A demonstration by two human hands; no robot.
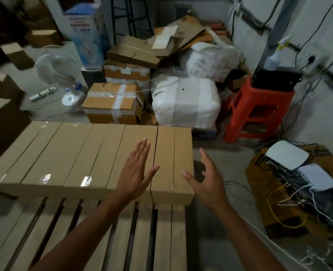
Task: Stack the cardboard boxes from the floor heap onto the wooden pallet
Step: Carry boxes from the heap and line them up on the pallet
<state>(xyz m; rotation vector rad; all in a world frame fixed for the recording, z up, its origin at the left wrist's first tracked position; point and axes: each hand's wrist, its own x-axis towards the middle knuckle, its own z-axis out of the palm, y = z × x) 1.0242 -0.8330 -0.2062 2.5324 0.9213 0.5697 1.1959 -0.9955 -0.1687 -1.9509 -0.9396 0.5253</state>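
Several taped cardboard boxes (79,153) lie side by side in a row across the far end of the wooden pallet (161,231). The rightmost box (173,151) sits at the pallet's right edge. My left hand (136,173) is flat with straight fingers over the seam between the last two boxes. My right hand (204,178) hovers just off the rightmost box's right side, fingers spread, holding nothing. Bare pallet slats fill the near foreground under my forearms.
A heap of brown boxes (112,102) and white wrapped bundles (185,102) stands behind the pallet. A red plastic stool (259,108) is at the right, a white fan (58,75) at the left. Devices with tangled cables (298,182) lie on the floor at right.
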